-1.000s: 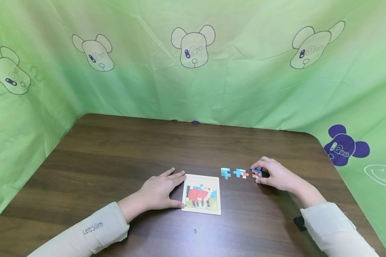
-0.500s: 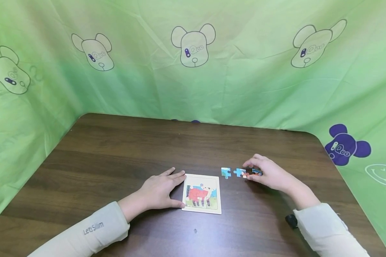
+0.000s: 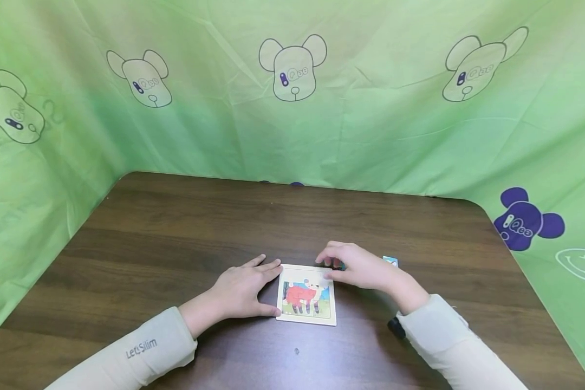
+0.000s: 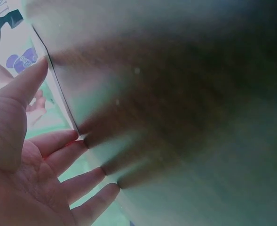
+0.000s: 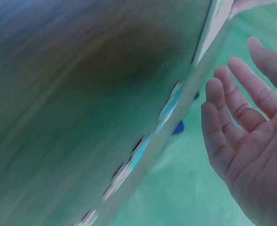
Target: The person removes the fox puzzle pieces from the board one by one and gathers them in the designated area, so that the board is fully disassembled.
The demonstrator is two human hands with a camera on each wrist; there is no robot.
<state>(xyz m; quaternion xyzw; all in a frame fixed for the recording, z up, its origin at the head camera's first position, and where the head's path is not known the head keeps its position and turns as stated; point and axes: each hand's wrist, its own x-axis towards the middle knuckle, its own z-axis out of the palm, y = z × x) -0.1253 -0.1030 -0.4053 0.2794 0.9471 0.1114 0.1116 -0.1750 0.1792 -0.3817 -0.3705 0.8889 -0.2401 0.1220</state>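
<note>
A square jigsaw tray with a pale rim lies on the table, its lower part filled with a red animal picture and its upper strip pale. My left hand touches its left edge with extended fingers, the thumb at the near corner and the index finger at the far corner. Over the tray's far right corner hovers my right hand, fingers slightly bent and apart. The right wrist view shows nothing in it. Beneath it are loose jigsaw pieces: a blue-green piece, a blue and orange piece and a partly cut-off piece.
Dark wooden table lies all around the tray. A green curtain with printed bear heads hangs behind and beside it. A piece's blue corner shows beyond the right wrist.
My right hand has moved left from the rightmost loose piece, across the row, to the tray's far right corner. The pieces and the left hand have stayed in place.
</note>
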